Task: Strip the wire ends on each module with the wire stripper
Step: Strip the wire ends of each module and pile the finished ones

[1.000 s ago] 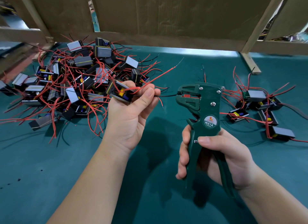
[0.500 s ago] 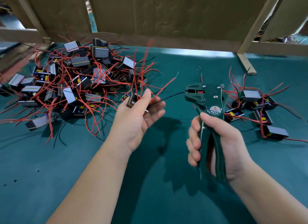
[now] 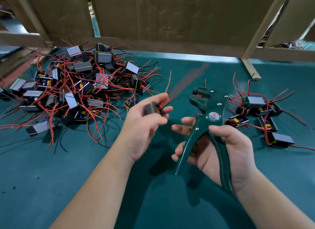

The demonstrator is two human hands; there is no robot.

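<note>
Across the green surface [image 3: 51, 177], I judge the big pile of modules [image 3: 102, 57] at 10 o'clock unstripped, so most work remains. The small group [image 3: 254, 101] at 3 o'clock is probably done. My right hand [image 3: 228, 153] wraps its grip round the wire stripper [image 3: 210, 109], handles spread. My left hand [image 3: 143, 128] pinches 1 blurred module [image 3: 150, 108] at centre, wires outside the jaws.

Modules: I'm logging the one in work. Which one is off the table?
The dark module the left hand grips, blurred, beside the wire stripper in the right hand. All others lie on the green table: the left pile and the right group.
</note>
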